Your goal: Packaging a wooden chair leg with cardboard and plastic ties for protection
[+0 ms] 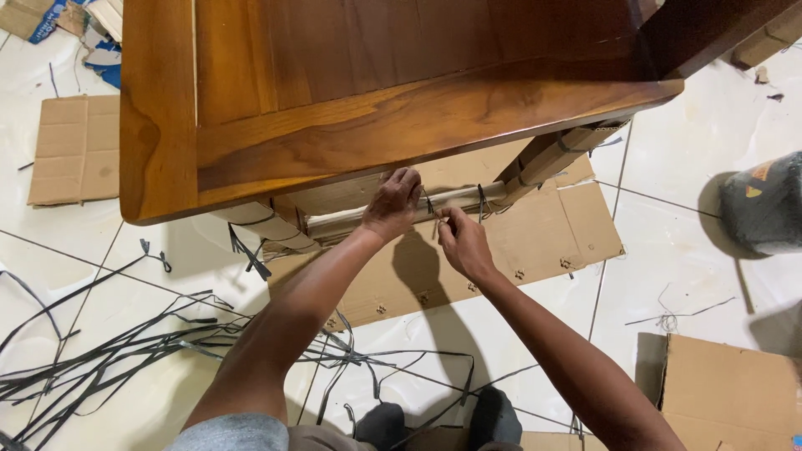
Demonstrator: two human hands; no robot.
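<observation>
One wooden table (351, 92), two wrapped legs in view (cardboard). Left hand (393, 205) lay half-curled on the wrapped rail (455, 199); right hand (462, 242) pinched a thin black strap (428, 203).

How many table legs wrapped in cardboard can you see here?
2: one cardboard-wrapped table leg under the left corner, one under the right corner. Others may be hidden by the brown wooden tabletop.

Two hands (393, 205), one wooden table (334, 92)
</observation>
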